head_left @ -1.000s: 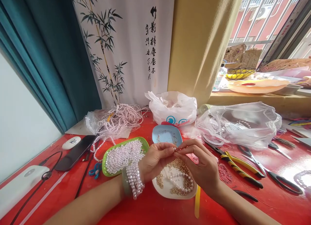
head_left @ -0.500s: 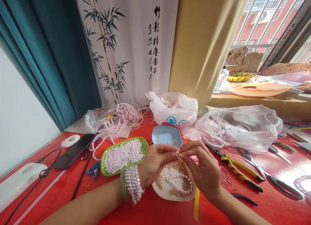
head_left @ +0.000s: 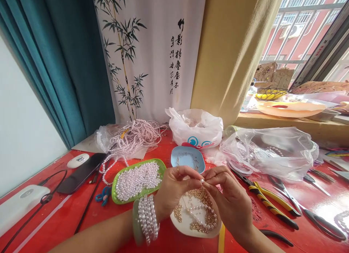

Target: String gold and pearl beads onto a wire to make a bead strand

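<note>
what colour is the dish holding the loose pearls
Green dish, clearest in the head view.

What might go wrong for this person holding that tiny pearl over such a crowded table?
The small pearl, pinched between the left hand and right hand, might slip and roll away across the red table. The left forearm lies beside the green tray heaped with pearls, so a nudge might spill them. Pliers and scissors lie close to the right hand, so a careless reach might catch on them.
</note>
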Motion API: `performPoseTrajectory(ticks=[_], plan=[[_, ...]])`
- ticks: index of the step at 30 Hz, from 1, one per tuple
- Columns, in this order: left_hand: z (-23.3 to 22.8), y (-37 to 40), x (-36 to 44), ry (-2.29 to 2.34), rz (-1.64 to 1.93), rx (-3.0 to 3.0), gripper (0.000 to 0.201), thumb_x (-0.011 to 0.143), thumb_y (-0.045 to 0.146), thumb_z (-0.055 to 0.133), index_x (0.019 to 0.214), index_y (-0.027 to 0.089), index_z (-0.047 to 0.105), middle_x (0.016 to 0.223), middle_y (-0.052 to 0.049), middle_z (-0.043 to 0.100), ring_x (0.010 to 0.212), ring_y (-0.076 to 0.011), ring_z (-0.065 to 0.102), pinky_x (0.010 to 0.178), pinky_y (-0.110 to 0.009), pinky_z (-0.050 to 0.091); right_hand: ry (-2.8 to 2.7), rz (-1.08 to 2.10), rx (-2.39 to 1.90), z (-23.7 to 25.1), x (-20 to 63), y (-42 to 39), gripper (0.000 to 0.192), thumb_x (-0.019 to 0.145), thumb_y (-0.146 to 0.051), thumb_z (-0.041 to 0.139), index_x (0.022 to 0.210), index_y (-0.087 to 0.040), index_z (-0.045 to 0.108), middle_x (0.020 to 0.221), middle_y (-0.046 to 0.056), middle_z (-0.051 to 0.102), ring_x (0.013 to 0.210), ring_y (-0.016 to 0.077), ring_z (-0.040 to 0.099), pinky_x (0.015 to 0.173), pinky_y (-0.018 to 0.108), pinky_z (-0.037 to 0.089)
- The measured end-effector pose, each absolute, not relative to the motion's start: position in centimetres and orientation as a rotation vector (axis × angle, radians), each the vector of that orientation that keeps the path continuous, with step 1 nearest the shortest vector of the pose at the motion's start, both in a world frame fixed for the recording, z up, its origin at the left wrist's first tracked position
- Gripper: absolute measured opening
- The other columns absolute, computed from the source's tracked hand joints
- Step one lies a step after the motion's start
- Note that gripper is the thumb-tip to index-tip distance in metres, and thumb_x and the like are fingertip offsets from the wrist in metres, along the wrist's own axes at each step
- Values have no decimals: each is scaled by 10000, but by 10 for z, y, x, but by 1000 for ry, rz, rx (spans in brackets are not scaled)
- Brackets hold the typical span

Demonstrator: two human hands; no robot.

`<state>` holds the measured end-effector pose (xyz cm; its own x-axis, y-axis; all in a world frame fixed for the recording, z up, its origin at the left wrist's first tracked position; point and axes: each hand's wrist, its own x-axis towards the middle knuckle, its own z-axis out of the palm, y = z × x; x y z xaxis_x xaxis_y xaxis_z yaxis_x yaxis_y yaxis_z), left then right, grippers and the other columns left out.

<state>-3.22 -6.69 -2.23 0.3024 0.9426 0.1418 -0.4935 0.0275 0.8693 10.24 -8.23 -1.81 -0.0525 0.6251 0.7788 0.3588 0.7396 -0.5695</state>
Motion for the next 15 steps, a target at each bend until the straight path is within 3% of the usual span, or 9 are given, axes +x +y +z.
performPoseTrajectory(ticks=[4,10,15], plan=[[-20,-69,-34,579,1228,1050,68,576,137,703,605,191,675,599,19,582,604,-77,501,618,-204,398,-1594,528,-807,-17,102,-81,107,729,-220,592,629,-204,556,658,11,529,615,140,541,545,251,467],[-15,-68,-35,508,1235,1114,76,578,133,702,591,203,677,631,26,507,615,-73,476,583,-199,377,-1519,1046,-799,-11,104,-76,253,666,-369,635,532,-181,533,597,-2,505,556,127,505,499,232,448],[-15,-69,-35,479,1107,1036,62,539,202,729,562,176,677,612,8,536,626,-92,483,609,-221,369,-1574,1010,-729,-6,105,-78,238,647,-319,669,541,-180,507,594,-10,482,558,118,485,498,223,430]])
